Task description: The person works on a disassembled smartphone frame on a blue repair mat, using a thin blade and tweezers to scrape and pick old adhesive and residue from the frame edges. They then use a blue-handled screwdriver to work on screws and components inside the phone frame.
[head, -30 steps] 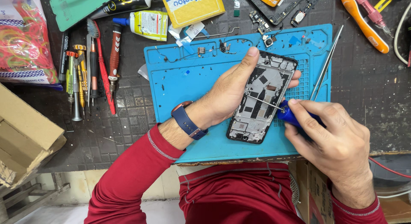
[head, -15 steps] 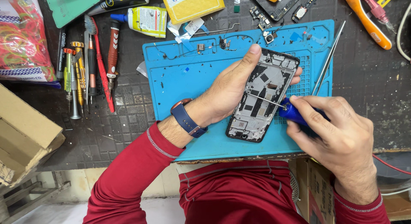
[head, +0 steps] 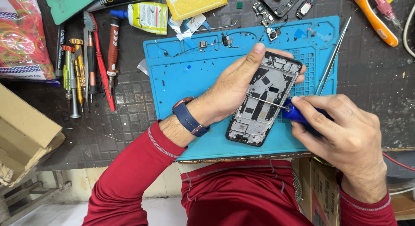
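Over a blue silicone repair mat [head: 190,74]: left hand [head: 231,90] gripping an opened black smartphone frame [head: 263,103], right hand [head: 341,135] closed around a blue-handled precision screwdriver [head: 281,106], thin shaft inside the chassis. Risk judged: tip slipping off a tiny screw under sideways pressure, gouging the exposed board.

A phone-repair workshop: a blue silicone repair mat [head: 194,79] on a dark bench, a row of screwdrivers [head: 84,66] at left, loose small phone parts [head: 281,5] far behind.
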